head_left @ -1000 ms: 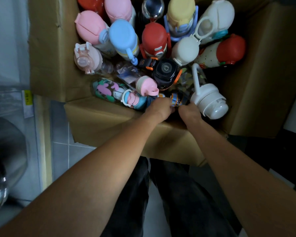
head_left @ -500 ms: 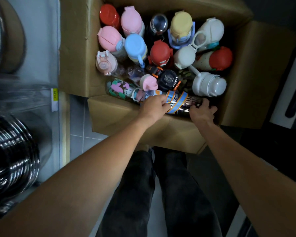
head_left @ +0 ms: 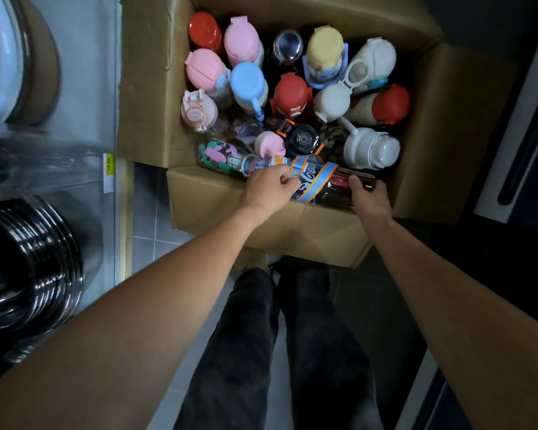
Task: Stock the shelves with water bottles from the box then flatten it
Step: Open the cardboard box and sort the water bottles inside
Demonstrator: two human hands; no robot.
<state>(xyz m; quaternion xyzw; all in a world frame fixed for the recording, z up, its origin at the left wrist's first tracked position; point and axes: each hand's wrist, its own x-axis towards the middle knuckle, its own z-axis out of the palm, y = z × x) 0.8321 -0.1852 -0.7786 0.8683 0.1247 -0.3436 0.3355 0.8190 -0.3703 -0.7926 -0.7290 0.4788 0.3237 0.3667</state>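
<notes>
An open cardboard box on the floor holds several water bottles with pink, blue, red, yellow and white lids. A dark clear bottle with a blue and orange label lies sideways at the box's near edge. My left hand grips its left end, fingers curled over the label. At the bottle's right end, my right hand holds it with the thumb on top. A floral bottle lies just left of my left hand.
A shelf unit on the left carries stacked shiny black bowls, pale plates and a yellow price tag. The box's near flap hangs toward my legs. Dark furniture stands to the right.
Both hands have lifted the labelled bottle from among the others up to the box's near edge, and my right hand has slid out to its right end. The view has shifted back and right.
</notes>
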